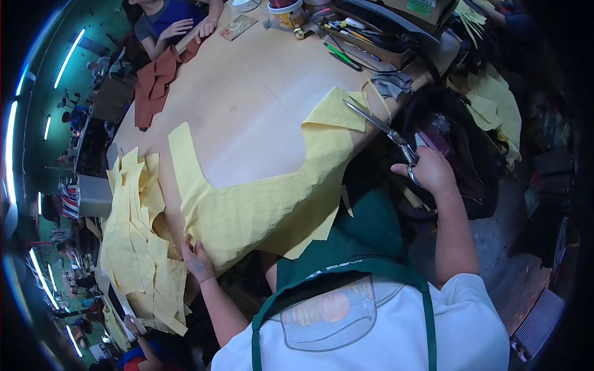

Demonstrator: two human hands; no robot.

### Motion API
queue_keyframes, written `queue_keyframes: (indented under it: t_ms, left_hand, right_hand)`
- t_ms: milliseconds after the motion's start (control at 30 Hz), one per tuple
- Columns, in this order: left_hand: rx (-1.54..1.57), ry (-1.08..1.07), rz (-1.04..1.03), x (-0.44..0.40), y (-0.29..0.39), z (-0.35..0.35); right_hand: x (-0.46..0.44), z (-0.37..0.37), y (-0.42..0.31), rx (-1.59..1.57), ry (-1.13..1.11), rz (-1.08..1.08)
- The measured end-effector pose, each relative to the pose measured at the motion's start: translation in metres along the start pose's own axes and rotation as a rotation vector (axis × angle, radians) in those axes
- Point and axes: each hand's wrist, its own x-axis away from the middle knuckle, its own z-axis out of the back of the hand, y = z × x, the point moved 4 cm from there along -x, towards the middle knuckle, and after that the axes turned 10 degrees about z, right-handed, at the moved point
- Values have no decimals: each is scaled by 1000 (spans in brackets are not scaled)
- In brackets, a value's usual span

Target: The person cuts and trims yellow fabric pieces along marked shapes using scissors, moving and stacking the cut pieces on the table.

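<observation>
A large pale yellow piece of cloth or soft leather (pixel 247 213) lies over the near edge of the table, part of it hanging down by the green apron. It has a wide U-shaped cutout on its far side. My left hand (pixel 198 260) pinches its lower left edge. In my right hand (pixel 430 168) is a pair of metal scissors (pixel 396 136), my fingers in the handles. Their blades are apart and point at the sheet's upper right corner, by a thin yellow strip (pixel 378 99). The exact contact of blades and material is unclear.
Stacked yellow pieces (pixel 133 235) lie at the left edge of the table (pixel 247 80). Across it, a person's hands (pixel 192 28) are near reddish-brown pieces (pixel 158 80). Tools, a tub (pixel 286 13) and green-handled tools (pixel 341 55) stand at the back. A black bag (pixel 473 154) is at right.
</observation>
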Motion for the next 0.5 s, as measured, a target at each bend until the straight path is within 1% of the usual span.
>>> queue_keyframes:
  t_ms: [67,100,133,167,200,233,267,300,333,367,400,433,467,500]
  left_hand:
    - [-102,94,-228,-24,27,7]
    - [-100,203,-402,-55,34,15]
    - [-125,267,-461,-76,67,28]
    - [-176,407,-545,-98,100,41]
    - [-186,475,-663,-140,113,50]
    - [-434,558,-771,-182,124,57]
    - [-492,675,-858,-213,137,62]
    - [-658,777,-685,-219,157,56]
    - [-704,767,-564,-209,181,48]
    - [-707,685,-559,-192,206,40]
    - [-510,559,-727,-183,216,24]
    - [-283,462,-994,-178,209,-5]
    - [-73,254,-1029,-146,206,-33]
    - [-5,36,-995,-102,205,-54]
  right_hand:
    - [3,-2,3,-52,-54,8]
    - [4,-3,4,-70,-87,15]
    - [6,-7,3,-137,-134,53]
    - [8,-12,1,-201,-183,91]
    - [11,-20,-3,-264,-235,131]
    - [13,-32,-5,-322,-254,219]
    - [17,-46,-7,-390,-299,245]
    - [25,-53,-14,-570,-399,194]
    - [33,-60,-20,-752,-496,136]
    - [35,-71,-18,-759,-524,201]
    - [41,-73,-17,-827,-550,182]
    - [46,-74,-18,-901,-570,160]
    - [50,-74,-18,-980,-586,134]
    - [51,-71,-14,-994,-579,137]
